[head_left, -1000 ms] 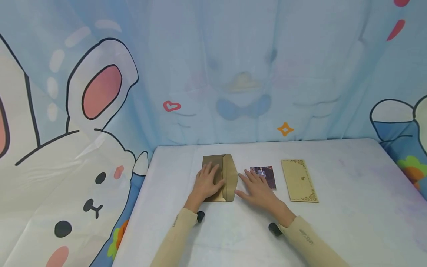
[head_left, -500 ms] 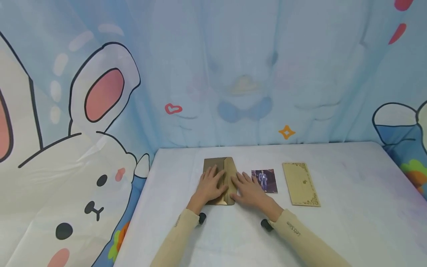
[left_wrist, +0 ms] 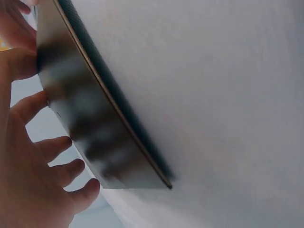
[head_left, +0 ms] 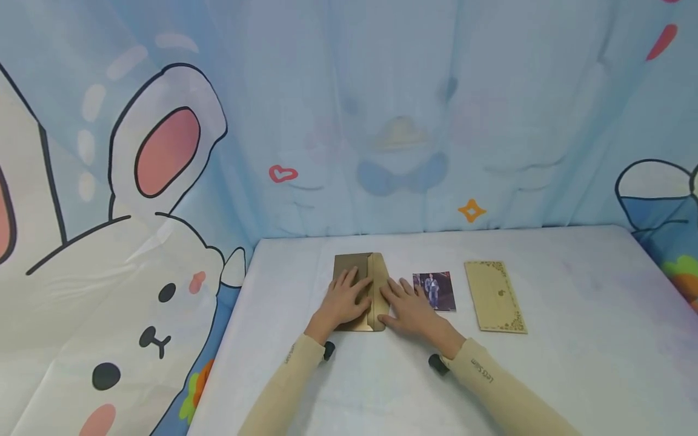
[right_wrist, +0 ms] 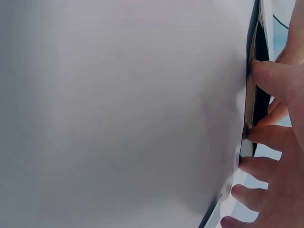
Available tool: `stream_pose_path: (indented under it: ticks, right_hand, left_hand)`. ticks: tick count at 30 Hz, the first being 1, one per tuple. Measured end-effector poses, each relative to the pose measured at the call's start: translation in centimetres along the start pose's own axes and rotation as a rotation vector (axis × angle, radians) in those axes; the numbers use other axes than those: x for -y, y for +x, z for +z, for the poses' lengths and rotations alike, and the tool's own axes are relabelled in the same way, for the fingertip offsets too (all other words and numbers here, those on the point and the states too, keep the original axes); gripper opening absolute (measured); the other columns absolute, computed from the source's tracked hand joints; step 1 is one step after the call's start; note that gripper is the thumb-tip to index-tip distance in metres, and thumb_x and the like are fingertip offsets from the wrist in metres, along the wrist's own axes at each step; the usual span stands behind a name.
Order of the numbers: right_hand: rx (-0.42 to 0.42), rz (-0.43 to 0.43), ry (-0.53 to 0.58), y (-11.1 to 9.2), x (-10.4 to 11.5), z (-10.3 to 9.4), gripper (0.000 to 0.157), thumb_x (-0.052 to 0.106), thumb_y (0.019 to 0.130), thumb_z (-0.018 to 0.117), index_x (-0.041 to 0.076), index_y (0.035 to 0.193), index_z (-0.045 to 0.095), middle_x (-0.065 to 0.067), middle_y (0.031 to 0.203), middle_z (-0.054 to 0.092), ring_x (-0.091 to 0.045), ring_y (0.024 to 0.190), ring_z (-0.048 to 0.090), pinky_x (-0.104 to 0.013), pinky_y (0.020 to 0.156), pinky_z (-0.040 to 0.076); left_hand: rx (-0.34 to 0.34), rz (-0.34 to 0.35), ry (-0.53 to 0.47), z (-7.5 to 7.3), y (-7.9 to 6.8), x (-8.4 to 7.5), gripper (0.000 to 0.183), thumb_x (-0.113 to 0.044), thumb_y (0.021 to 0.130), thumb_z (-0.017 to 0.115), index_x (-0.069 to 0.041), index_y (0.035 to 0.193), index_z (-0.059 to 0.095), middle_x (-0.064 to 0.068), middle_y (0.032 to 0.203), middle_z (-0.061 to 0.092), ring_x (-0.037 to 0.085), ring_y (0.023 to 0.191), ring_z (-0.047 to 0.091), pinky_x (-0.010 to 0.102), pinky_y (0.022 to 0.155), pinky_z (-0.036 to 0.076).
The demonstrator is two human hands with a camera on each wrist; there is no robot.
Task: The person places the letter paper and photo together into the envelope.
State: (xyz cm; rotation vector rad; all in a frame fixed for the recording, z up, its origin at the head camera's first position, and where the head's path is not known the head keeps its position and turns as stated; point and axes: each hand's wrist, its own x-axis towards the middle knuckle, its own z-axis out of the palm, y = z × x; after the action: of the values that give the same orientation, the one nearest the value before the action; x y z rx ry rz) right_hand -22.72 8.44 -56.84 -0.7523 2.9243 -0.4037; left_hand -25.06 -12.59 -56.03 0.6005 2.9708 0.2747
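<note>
A gold envelope [head_left: 349, 264] lies on the table with its flap [head_left: 380, 266] unfolded to the right. My left hand [head_left: 342, 303] rests on the envelope's body, fingers spread; in the left wrist view the fingertips [left_wrist: 85, 194] touch its shiny surface. My right hand [head_left: 411, 312] has its thumb and front fingers at the flap's right edge. Seen from the right wrist, the thumb [right_wrist: 268, 76] touches the flap, and a dark gap shows behind it. A small photo [head_left: 443, 292] of a standing person lies beside the right hand, its left part partly covered by fingers.
To the right of the photo lies a flat gold card [head_left: 493, 300] with ornate corners. The white-covered table [head_left: 589, 351] meets a blue cartoon curtain [head_left: 403, 72] at its back edge. A rabbit-print cloth [head_left: 125, 303] hangs at the left.
My right hand has moved left from near the photo onto the envelope's flap, uncovering more of the photo. The left hand stays on the envelope, with only a slight shift.
</note>
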Motion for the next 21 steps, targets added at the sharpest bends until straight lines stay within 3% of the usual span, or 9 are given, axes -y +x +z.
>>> stream_pose_path:
  ticks: [6,11,17,21]
  right_hand:
    - [0.002,0.01,0.011,0.0,-0.1,0.0,0.074,0.051,0.097,0.06,0.006,0.152,0.042,-0.021,0.162,0.032,-0.049,0.148,0.027,-0.072,0.114,0.023]
    - [0.0,0.01,0.01,0.0,-0.1,0.1,0.074,0.051,0.097,0.06,0.006,0.152,0.042,-0.021,0.162,0.032,-0.049,0.148,0.027,-0.071,0.114,0.023]
    - [-0.007,0.015,0.013,0.1,-0.2,0.2,0.074,0.053,0.097,0.059,0.007,0.152,0.043,-0.02,0.162,0.032,-0.048,0.148,0.028,-0.072,0.114,0.022]
    - [0.002,0.018,0.026,0.0,-0.2,0.2,0.074,0.052,0.097,0.06,0.007,0.153,0.042,-0.02,0.162,0.031,-0.048,0.149,0.026,-0.072,0.114,0.022]
  left_hand:
    - [0.015,-0.005,0.014,0.0,0.2,0.4,0.057,-0.051,0.103,0.044,-0.031,0.156,0.036,0.013,0.167,0.021,0.04,0.153,0.024,0.059,0.117,0.031]
    - [0.021,0.03,0.023,0.0,0.6,1.2,0.061,-0.058,0.102,0.044,-0.031,0.155,0.034,0.014,0.167,0.021,0.041,0.151,0.028,0.059,0.115,0.036]
    - [0.075,0.108,0.02,-0.9,0.8,2.6,0.079,-0.074,0.091,0.051,-0.032,0.156,0.034,0.012,0.167,0.021,0.036,0.152,0.029,0.057,0.115,0.037]
    - [0.109,0.178,-0.023,-1.6,0.9,3.7,0.092,-0.075,0.082,0.063,-0.031,0.156,0.033,0.013,0.168,0.018,0.035,0.153,0.027,0.053,0.116,0.037]
